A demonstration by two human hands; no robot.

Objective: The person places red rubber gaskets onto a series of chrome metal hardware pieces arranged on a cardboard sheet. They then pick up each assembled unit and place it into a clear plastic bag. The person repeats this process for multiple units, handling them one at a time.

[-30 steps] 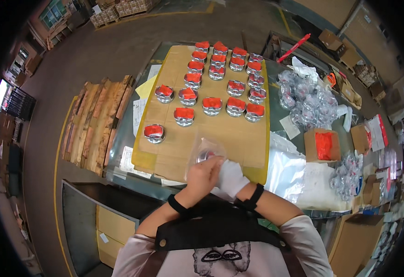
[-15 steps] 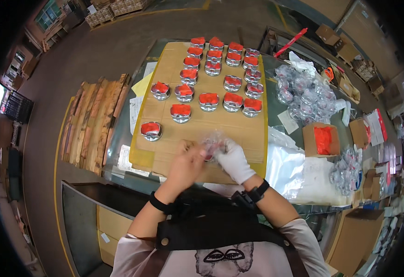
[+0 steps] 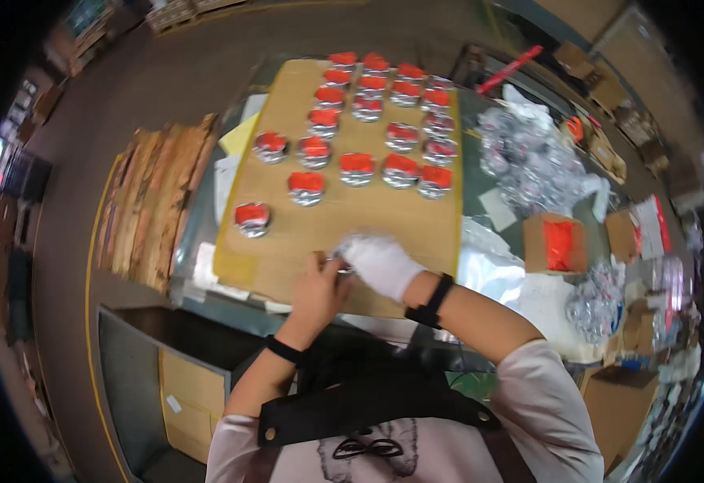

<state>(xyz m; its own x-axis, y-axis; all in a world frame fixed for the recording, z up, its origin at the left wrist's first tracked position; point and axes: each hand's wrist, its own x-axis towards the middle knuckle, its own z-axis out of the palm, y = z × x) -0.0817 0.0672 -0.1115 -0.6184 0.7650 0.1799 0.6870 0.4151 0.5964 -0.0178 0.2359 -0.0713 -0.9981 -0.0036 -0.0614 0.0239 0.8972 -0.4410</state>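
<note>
My left hand (image 3: pixel 317 291) and my right hand (image 3: pixel 380 263), the right one in a white glove, meet over the near edge of a brown cardboard sheet (image 3: pixel 376 221). Between them they pinch a small silvery foil-wrapped piece (image 3: pixel 342 262), mostly hidden by the fingers. On the sheet lie several foil bundles with red tops (image 3: pixel 357 167) in rows, the nearest one (image 3: pixel 252 218) alone at the left.
A heap of silvery foil bags (image 3: pixel 529 161) lies right of the sheet. An open carton with red pieces (image 3: pixel 559 244) stands at the right, with more boxes (image 3: pixel 642 233) beyond. Wooden boards (image 3: pixel 154 205) lie on the floor at the left. A cabinet (image 3: pixel 175 362) stands below the table edge.
Both hands have dropped lower onto the sheet and closed in tighter. The clear crumpled wrap seen between them earlier now shows only as a small silvery bit.
</note>
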